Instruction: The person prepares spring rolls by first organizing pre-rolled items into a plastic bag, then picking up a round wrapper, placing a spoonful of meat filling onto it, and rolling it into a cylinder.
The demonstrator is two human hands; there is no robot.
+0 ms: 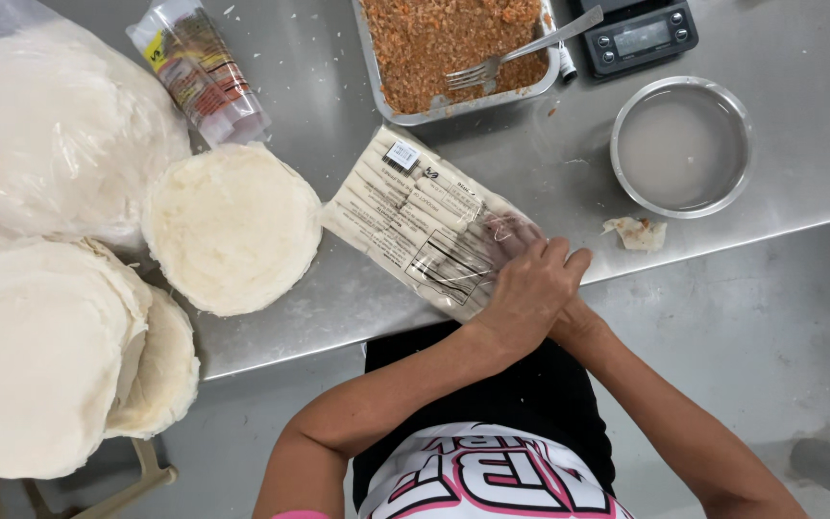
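Observation:
A clear plastic package of white sticks (415,216) lies slantwise on the steel table (799,86), its near end at the table's front edge. My left hand (530,288) lies over that near end, fingers curled on the plastic. My right hand (580,325) is tucked under the left one at the same corner. Only its wrist and heel show, so its grip is hidden.
Left of the package sits a round stack of white wrappers (232,226), with more stacks (36,356) and a big bag of wrappers (50,125) beyond. A tray of orange-brown filling (434,48) with a fork (521,53), a scale (641,37), a bowl of cloudy liquid (681,146), a small packet (201,69) and a wrapper scrap (636,233) lie around.

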